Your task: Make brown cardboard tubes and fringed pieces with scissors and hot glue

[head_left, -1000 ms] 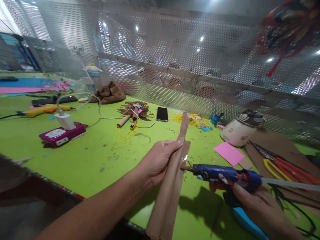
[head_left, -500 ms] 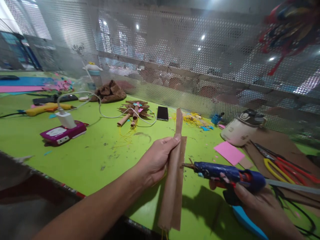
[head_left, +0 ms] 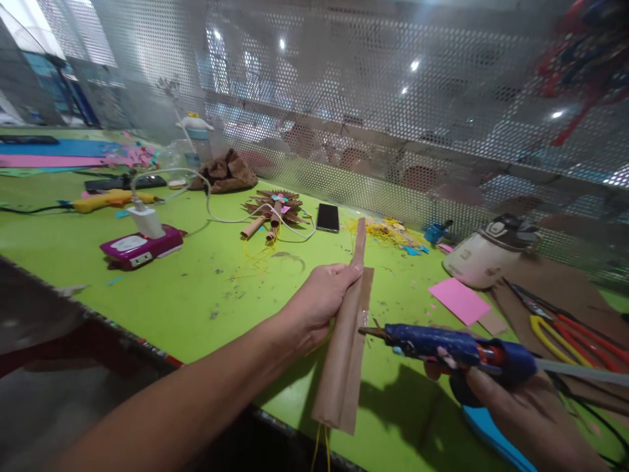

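My left hand is closed round a rolled brown paper tube, thumb on top near its upper part. A flat flap of the paper sticks out along the tube's right side, and a shiny streak shows near its upper edge. Yellow strings hang from the lower end. My right hand grips a blue hot glue gun with a clear glue stick in its back. The nozzle points left and lies over or against the flap; whether it touches I cannot tell.
On the green table are a purple power strip, yellow glue gun, brown paper craft, phone, pink paper, white jar and scissors. A perforated metal panel stands behind.
The view has shifted, so things on the table appear farther right. The glue gun's nozzle has moved down along the paper flap, and a shiny streak now shows above it.
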`<state>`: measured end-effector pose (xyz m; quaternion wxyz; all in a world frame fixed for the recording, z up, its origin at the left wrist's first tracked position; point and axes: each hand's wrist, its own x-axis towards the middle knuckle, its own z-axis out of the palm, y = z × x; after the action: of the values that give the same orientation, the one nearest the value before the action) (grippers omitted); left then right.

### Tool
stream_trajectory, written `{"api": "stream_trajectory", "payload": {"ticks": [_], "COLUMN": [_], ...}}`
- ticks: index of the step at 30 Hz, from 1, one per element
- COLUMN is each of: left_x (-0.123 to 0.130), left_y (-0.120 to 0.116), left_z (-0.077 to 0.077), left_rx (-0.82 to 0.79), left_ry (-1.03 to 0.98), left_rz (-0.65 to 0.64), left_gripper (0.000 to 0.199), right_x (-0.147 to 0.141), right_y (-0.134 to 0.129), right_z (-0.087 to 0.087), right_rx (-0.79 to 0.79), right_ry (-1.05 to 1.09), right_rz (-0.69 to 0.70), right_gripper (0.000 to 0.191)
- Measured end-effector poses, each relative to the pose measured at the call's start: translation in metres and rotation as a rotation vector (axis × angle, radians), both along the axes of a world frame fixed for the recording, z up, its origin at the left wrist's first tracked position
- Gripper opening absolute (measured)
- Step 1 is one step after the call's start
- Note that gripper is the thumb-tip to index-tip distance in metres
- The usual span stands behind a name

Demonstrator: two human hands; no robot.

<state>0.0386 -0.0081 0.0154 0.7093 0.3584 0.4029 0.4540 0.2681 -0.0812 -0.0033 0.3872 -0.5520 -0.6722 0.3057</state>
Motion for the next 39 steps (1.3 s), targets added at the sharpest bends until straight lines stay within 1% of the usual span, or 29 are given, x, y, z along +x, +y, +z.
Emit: {"api": "stream_trajectory", "payload": {"ticks": [3, 6, 9, 12, 14, 21, 24, 28, 33, 36, 39], "left_x": [0.001, 0.001, 0.001, 0.002, 0.002, 0.004, 0.003, 0.003, 0.002, 0.001, 0.0], "left_y": [0.0, -0.001, -0.001, -0.001, -0.001, -0.004, -0.005, -0.004, 0.001, 0.003, 0.004], "left_z": [0.002, 0.004, 0.006, 0.004, 0.003, 0.002, 0.003, 0.002, -0.001, 0.0, 0.001], "left_rx": [-0.034, -0.051, -0.059, -0.053, -0.036, -0.024, 0.0, -0.004, -0.023, -0.041, -0.068], "left_ry": [0.038, 0.063, 0.072, 0.06, 0.047, 0.048, 0.059, 0.051, 0.049, 0.061, 0.088], "left_rz": [0.001, -0.002, -0.002, -0.005, -0.008, -0.034, -0.041, -0.054, -0.031, -0.02, -0.014], "left_gripper": [0.022, 0.022, 0.02, 0.021, 0.021, 0.023, 0.023, 0.021, 0.02, 0.019, 0.019], "right_x": [-0.003, -0.004, -0.002, 0.001, 0.003, -0.003, -0.002, 0.0, -0.011, -0.019, -0.022], "right_y": [-0.003, -0.004, -0.002, 0.001, 0.003, 0.005, 0.008, 0.009, -0.003, -0.01, -0.013], "right_z": [0.006, 0.008, 0.007, 0.005, 0.004, 0.005, 0.005, 0.003, 0.002, 0.007, 0.012], "right_rx": [-0.019, 0.0, 0.05, 0.084, 0.099, 0.098, 0.11, 0.054, -0.059, -0.116, -0.139], "right_ry": [0.031, -0.009, -0.037, -0.073, -0.082, -0.077, -0.09, -0.055, 0.139, 0.166, 0.156], "right_rz": [-0.001, 0.031, 0.017, 0.09, 0.104, -0.052, -0.038, 0.042, -0.024, -0.051, -0.078], "right_gripper": [0.034, 0.03, 0.03, 0.027, 0.026, 0.035, 0.035, 0.033, 0.033, 0.034, 0.035]}}
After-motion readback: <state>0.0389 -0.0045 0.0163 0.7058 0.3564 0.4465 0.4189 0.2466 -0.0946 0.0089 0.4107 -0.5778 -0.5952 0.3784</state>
